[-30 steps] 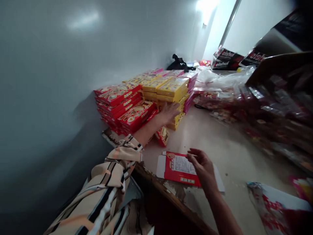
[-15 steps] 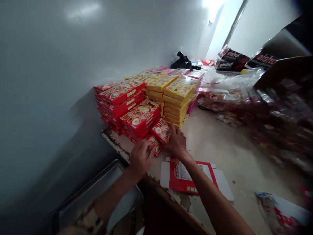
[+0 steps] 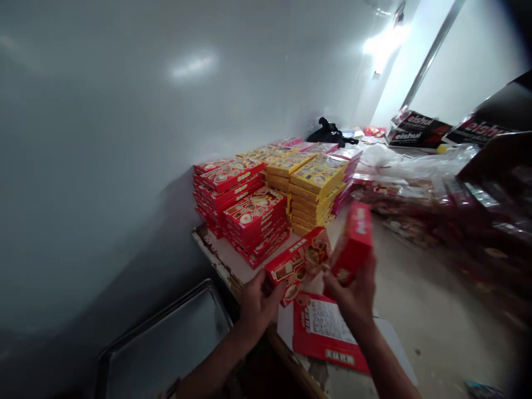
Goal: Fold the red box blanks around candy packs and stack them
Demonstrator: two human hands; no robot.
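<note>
My left hand [image 3: 258, 299] pinches the near end of a red printed box [image 3: 300, 265], held tilted above the table. Just right of it, my right hand [image 3: 358, 291] grips a second red box [image 3: 353, 238], stood more on its end and blurred by motion. Beneath my right wrist lies a flattened red and white carton [image 3: 330, 332] on the table. Beyond both hands stand stacks of red boxes [image 3: 253, 213] at the table's corner, with stacked yellow boxes [image 3: 318, 177] beside them. The box in my right hand partly hides the tabletop behind it.
Pink boxes [image 3: 324, 147] and a black plastic bag [image 3: 328, 133] sit farther back by the wall. Clear plastic packets [image 3: 415, 194] are heaped at the right, near printed cartons [image 3: 419, 130]. A metal tray [image 3: 166, 343] is below the table's worn left edge [image 3: 216, 257].
Both hands have lifted red boxes off the table beside the red stack, one in each hand, drawing them apart. The view has shifted, so the stacks appear farther right and lower.
</note>
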